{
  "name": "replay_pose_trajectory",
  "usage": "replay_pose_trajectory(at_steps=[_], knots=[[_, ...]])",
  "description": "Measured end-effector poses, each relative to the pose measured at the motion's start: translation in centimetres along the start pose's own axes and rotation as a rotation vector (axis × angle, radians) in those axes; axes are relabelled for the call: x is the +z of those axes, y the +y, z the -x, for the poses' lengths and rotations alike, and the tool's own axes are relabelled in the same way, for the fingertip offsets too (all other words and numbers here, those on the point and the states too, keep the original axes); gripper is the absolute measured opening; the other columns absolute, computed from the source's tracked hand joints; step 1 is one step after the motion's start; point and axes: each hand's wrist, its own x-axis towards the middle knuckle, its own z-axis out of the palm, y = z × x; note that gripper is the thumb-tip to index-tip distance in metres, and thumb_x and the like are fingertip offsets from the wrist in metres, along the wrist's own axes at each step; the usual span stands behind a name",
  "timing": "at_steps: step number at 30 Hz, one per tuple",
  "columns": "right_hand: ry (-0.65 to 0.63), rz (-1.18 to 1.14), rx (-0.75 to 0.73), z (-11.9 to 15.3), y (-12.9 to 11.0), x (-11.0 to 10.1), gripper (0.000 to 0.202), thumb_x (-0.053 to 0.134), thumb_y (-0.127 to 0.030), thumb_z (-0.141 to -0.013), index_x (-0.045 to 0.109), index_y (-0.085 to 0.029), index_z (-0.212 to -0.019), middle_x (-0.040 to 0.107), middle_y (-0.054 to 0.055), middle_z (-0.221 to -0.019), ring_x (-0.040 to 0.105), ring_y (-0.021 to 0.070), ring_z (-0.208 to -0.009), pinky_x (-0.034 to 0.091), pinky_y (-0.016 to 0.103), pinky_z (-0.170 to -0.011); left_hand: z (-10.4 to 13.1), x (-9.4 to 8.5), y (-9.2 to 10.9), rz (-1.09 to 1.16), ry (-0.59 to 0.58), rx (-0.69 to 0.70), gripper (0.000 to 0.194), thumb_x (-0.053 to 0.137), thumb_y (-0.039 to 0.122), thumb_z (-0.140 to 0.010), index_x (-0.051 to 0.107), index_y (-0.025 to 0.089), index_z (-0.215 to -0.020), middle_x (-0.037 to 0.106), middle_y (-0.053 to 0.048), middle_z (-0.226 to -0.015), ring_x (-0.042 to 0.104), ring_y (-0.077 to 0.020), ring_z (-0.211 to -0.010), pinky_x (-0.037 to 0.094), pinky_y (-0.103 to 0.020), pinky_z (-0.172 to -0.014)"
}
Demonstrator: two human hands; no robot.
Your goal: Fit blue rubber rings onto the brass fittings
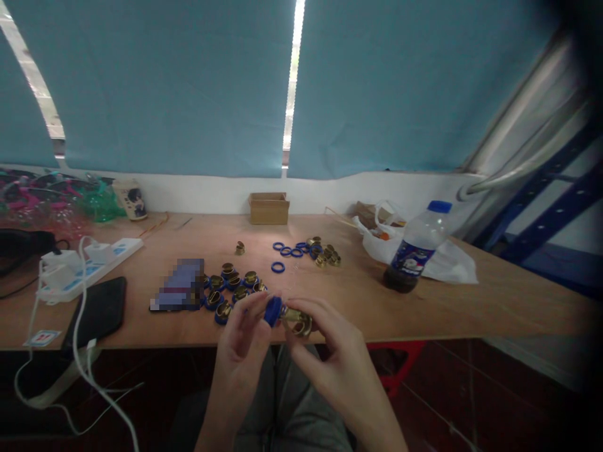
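The left hand (240,358) pinched a blue ring (272,311) and the right hand (336,355) gripped a gold piece (300,322), close together, likely to keep both steady. Both were left of the bottle (412,258).

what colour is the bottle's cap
Blue; the cap on the bottle shows best in the head view.

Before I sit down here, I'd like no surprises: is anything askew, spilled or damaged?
Nothing looks spilled or broken. A white cable droops over the front edge of the table, where it could snag. The bottle seems to lean, though that may be lens distortion.
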Motion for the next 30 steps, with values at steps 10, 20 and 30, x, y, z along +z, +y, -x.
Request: replay_pose_trajectory(at_steps=[10,20,30], knots=[[0.065,0.065,0.024,1.1,-0.6,1.1,0.044,0.059,-0.004,-0.077,0.063,-0.022,-0.117,0.070,0.006,-0.111,0.068,0.0213,-0.098,0.056,0.032,-0.082,0.9,0.6,0.8,-0.155,-0.077,0.066,0.041,0.067,0.010,-0.084,0.064,0.033,-0.118,0.066,0.001,-0.131,0.061,-0.0183,-0.122,0.051,-0.024,-0.100],[-0.023,-0.271,0.165,2.7,0.0,0.3,0.040,0.052,-0.018,-0.093,0.051,-0.029,-0.131,0.063,0.007,-0.128,0.065,0.0216,-0.111,0.054,0.040,-0.097,1.0,0.2,1.2,-0.207,-0.097,0.047,0.044,0.069,0.004,-0.079,0.070,0.031,-0.114,0.072,0.001,-0.123,0.065,-0.0167,-0.116,0.051,-0.021,-0.100],[-0.028,-0.459,0.238,2.3,0.0,-0.3,0.030,0.057,-0.022,-0.093,0.060,-0.028,-0.122,0.068,0.007,-0.123,0.065,0.0226,-0.114,0.051,0.039,-0.102,0.8,-0.2,1.7,-0.141,-0.120,-0.036,0.041,0.077,0.010,-0.073,0.074,0.028,-0.110,0.063,-0.007,-0.136,0.056,-0.0290,-0.127,0.050,-0.036,-0.104]])
